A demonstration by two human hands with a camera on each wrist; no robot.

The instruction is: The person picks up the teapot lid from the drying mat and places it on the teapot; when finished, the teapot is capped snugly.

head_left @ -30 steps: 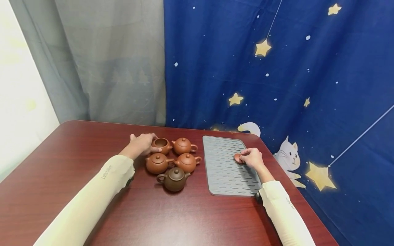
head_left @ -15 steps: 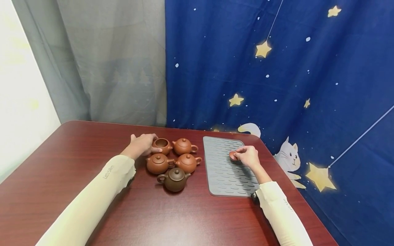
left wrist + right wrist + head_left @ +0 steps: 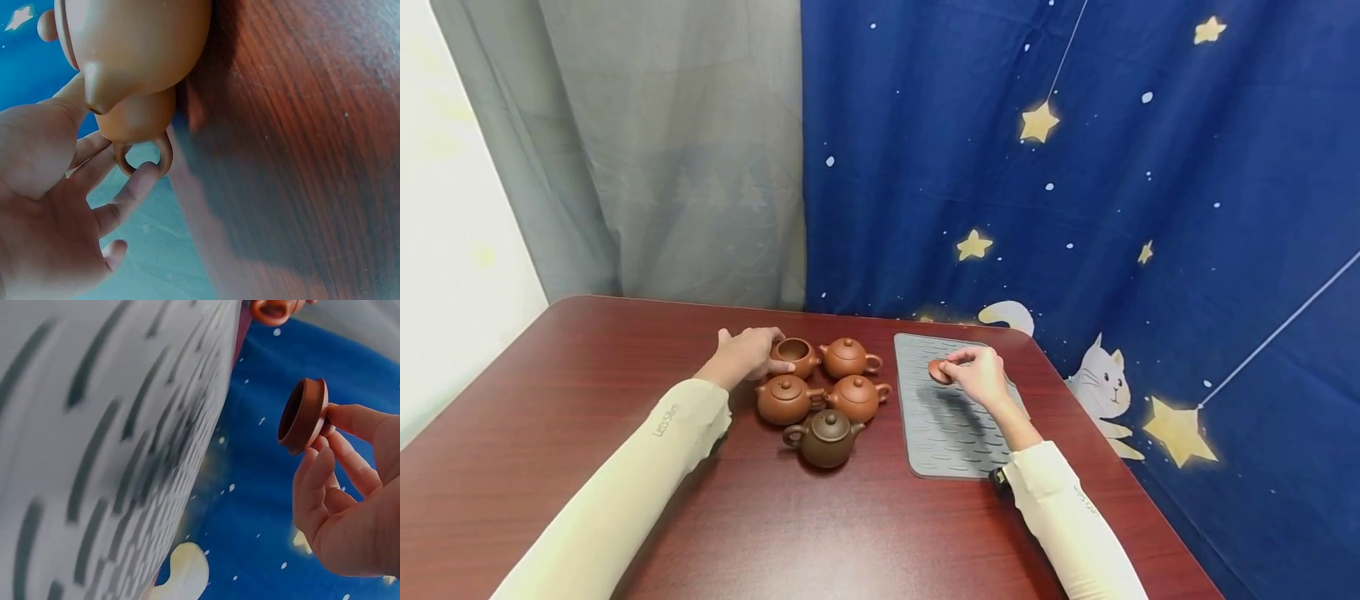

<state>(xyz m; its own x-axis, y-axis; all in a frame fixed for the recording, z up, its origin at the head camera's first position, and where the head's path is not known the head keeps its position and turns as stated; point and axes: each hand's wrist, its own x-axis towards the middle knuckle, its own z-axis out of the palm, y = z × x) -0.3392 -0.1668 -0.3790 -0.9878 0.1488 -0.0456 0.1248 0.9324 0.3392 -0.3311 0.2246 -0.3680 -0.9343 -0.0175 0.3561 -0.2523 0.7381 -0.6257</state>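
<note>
In the head view my left hand (image 3: 743,354) grips the lidless reddish-brown teapot (image 3: 803,363) at the back left of the group. From the left wrist, its fingers (image 3: 128,197) show at the loop handle (image 3: 165,155), while a nearer lidded teapot (image 3: 140,44) covers much of that pot. My right hand (image 3: 983,379) pinches a reddish-brown teapot lid (image 3: 937,372) by its knob, raised over the grey mat (image 3: 925,454). The right wrist view shows the lid (image 3: 309,415) tilted, its hollow underside facing away from the palm.
Three lidded reddish-brown teapots stand close by: one at front left (image 3: 781,403), one at back right (image 3: 844,357), one at front right (image 3: 854,402). A dark olive-brown teapot (image 3: 826,442) stands nearest on the wooden table (image 3: 760,533). Curtains (image 3: 925,150) hang behind the table.
My right hand has carried the lid leftward across the mat, from its right side toward its left edge, and slightly up. The left hand and the teapots have stayed in place.
</note>
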